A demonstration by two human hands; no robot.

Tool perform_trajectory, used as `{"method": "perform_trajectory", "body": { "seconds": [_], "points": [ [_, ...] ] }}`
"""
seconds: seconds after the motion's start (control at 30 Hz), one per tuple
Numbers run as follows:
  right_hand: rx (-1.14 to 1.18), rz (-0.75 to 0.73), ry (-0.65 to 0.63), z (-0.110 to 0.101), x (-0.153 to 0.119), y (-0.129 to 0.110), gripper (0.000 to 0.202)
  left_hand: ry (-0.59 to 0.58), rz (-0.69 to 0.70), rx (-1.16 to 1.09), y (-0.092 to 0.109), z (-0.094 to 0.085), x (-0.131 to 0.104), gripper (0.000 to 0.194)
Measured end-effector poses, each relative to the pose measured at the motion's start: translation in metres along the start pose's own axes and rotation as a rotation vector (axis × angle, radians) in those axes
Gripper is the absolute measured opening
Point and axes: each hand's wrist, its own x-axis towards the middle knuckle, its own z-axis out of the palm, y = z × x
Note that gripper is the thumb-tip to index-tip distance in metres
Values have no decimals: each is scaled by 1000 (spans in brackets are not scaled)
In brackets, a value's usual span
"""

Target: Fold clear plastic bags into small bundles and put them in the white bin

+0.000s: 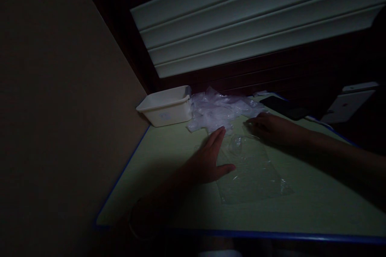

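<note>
Clear bag laid flat, plastic heap toward table's far edge; left hand thumb apart, right hand curled, grip unclear.

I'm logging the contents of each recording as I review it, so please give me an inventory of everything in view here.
plastic bin: one, white, table's far left
label: one, pale, bin's front
crumpled plastic bags: uncountable pile, clear, right of bin
flat plastic bag: one, clear, between and in front of hands
dark flat object: one, black, far right of pile
white strip: one, white, beside dark object
flat panel-like object: one, white, beyond table's right edge
table: one, green with blue edging, centre
slatted panel: one, whitish, dark frame, behind table
wall: one, brownish, left
left hand: one, shadowed, near flat bag's left side
right hand: one, shadowed, near flat bag's far edge
</note>
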Motion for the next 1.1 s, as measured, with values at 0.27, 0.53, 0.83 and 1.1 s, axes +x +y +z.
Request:
{"method": "perform_trajectory", "body": {
  "seconds": [0.27,0.53,0.83,1.1],
  "points": [
    [93,139,0,-10,0,-18,28,1,-13,-6,2,0,-1,101],
    [392,182,18,-14,-4,-29,20,3,-21,-16,3,-1,-1,100],
    [703,166,-136,-20,-5,-46,38,12,-12,-20,3,0,-1,99],
    [772,183,-116,-19,-4,-44,43,11,1,-12,1,1,0,100]
  ]
}}
